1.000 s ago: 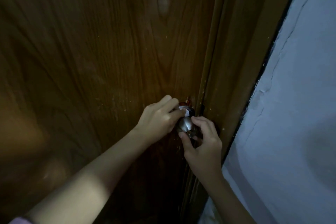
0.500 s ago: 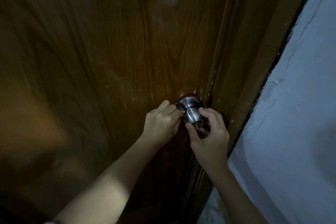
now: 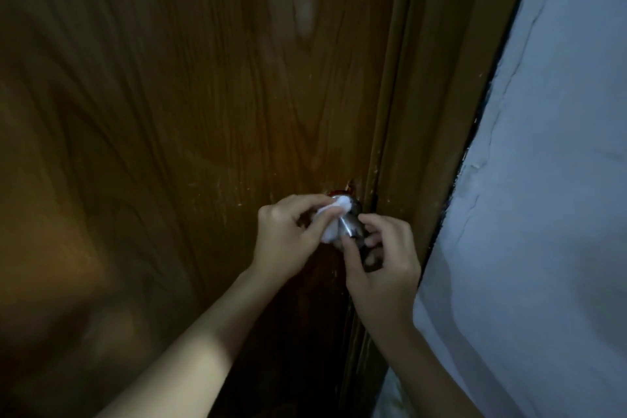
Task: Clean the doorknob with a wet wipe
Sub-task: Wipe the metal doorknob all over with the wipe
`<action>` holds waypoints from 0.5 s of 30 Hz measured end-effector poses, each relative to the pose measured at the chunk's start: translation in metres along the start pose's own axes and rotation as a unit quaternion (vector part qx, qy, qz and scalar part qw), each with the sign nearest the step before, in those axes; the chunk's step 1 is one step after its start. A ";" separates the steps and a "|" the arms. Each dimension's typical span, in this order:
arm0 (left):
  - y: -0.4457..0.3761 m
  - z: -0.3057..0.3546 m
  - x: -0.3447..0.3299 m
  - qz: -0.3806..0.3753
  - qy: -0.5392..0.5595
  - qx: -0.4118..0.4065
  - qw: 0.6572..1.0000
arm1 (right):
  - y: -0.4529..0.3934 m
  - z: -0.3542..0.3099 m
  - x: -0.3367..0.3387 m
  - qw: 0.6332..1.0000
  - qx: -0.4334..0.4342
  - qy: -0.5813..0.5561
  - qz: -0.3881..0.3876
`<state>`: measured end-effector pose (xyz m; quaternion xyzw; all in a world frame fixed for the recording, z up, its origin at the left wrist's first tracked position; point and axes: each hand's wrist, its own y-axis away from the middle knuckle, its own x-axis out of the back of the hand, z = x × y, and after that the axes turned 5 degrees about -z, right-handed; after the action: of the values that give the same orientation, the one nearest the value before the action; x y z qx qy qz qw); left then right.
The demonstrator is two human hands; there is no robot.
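A silver metal doorknob (image 3: pixel 351 226) sticks out of the brown wooden door (image 3: pixel 190 119) near its right edge. My left hand (image 3: pixel 288 237) grips a crumpled white wet wipe (image 3: pixel 334 219) and presses it against the left and top of the knob. From the right, my right hand (image 3: pixel 381 265) holds the knob's front end between thumb and fingers. Most of the knob is hidden by the wipe and both hands.
The wooden door frame (image 3: pixel 437 132) runs beside the knob on the right. Beyond it is a pale blue painted wall (image 3: pixel 549 200) with cracks. The scene is dim.
The wet wipe has come into view over the top and left of the knob as my left hand shifted. My right hand stays on the knob's end.
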<state>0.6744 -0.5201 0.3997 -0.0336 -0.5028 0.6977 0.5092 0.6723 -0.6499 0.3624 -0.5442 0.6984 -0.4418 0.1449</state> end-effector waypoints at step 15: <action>0.002 -0.004 -0.023 -0.119 -0.143 0.084 0.979 | -0.041 0.010 0.003 0.977 0.045 0.121 -0.171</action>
<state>0.6863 -0.5347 0.3851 0.1698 -0.5106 0.6693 0.5124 0.7042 -0.6575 0.3896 -0.5904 0.5868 -0.5540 0.0061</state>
